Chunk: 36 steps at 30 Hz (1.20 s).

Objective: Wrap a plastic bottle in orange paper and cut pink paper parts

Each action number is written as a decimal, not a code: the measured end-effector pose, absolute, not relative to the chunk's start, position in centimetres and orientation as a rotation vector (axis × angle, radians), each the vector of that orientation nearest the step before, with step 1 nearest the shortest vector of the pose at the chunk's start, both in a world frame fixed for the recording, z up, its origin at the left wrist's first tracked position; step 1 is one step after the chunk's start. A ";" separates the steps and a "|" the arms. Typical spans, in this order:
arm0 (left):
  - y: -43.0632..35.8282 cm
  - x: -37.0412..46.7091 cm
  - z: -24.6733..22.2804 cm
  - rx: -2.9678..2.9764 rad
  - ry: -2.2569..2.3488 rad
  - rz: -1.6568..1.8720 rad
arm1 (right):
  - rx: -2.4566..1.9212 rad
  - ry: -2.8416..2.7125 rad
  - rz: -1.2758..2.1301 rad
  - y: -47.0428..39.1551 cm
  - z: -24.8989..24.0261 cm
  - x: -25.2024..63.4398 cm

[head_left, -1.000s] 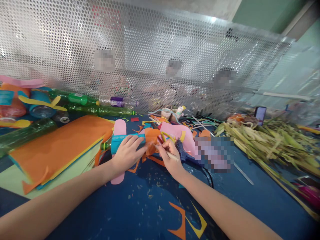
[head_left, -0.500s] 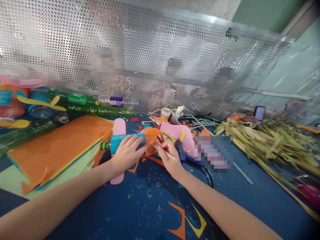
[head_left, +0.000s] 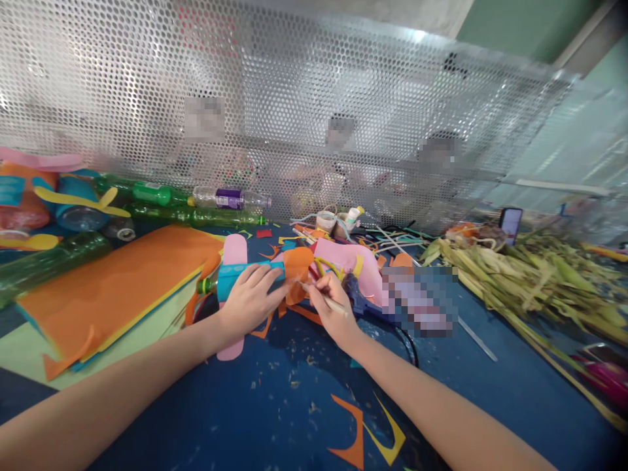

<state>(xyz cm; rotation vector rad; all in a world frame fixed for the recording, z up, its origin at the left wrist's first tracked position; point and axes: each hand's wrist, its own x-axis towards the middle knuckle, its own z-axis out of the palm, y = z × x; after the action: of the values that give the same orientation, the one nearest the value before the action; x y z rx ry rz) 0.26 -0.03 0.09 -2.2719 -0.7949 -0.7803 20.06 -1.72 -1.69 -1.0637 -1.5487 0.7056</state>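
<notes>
Surface: blue table [head_left: 275, 418], speckled with small flecks; stacked orange sheets [head_left: 122, 288] at left, dry leaves [head_left: 549, 281] at right, cut scraps [head_left: 353, 432] near.
Room: a silvery perforated sheet [head_left: 284, 85] stands across the far side; three people [head_left: 339, 134] show dimly through it.
Wrapped bottle: lies sideways at the centre of the table, its green neck [head_left: 207, 286] to the left; blue wrap [head_left: 228, 281], with a rounded pink strip [head_left: 235, 248] crosswise and an orange piece [head_left: 297, 261] at the right end.
Left hand [head_left: 251, 297]: palm down over the blue wrap, fingers extended rather than closed round it.
Right hand [head_left: 334, 313]: narrow pinch on a pale pencil-like stick [head_left: 337, 306], tip at the orange piece.
Hidden: the left hand covers part of the wrap and strip; whether the stick's tip touches is unclear.
Obscured: a pixelated patch [head_left: 419, 301] masks something right of the right hand; both forearms are cut off by the frame.
</notes>
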 end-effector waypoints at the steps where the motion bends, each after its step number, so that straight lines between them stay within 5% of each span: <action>1: 0.0 0.3 0.1 -2.274 -0.795 -0.779 | -1.068 -1.554 0.698 -1.7 -1.8 20.1; 36: 0.0 0.3 0.0 -2.247 -0.791 -0.767 | -1.016 -1.566 0.607 -1.8 -1.2 20.0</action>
<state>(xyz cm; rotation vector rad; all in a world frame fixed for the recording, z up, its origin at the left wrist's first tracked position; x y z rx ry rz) 0.28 0.03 0.00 -2.2466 -0.7907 -0.7675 20.02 -1.83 -1.17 -1.0159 -1.5658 0.6075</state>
